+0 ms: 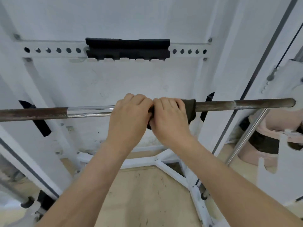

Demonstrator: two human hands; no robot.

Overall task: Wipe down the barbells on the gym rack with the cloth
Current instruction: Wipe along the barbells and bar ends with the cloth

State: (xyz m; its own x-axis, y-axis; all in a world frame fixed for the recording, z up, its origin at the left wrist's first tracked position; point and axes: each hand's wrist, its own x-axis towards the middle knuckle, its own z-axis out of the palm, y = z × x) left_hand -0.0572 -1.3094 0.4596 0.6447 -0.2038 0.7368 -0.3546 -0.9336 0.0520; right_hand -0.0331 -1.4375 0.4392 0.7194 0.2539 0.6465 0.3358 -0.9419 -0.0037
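A long barbell (237, 104) runs horizontally across the white rack, brown and rusty at both ends with a shiny chrome stretch left of centre. A dark olive cloth (191, 110) is wrapped around the bar near the middle. My right hand (168, 117) is closed over the cloth and the bar. My left hand (129, 115) grips right beside it, touching the right hand, its fingers curled over the bar and the cloth's left edge. Most of the cloth is hidden under my hands.
White rack uprights (213, 79) stand behind the bar, with black hooks (35, 118) on the left and right. A black pad (127, 48) sits on the perforated crossbeam above. A chrome guide rod (246, 136) slants at right. White base struts (172, 174) cross the wooden floor below.
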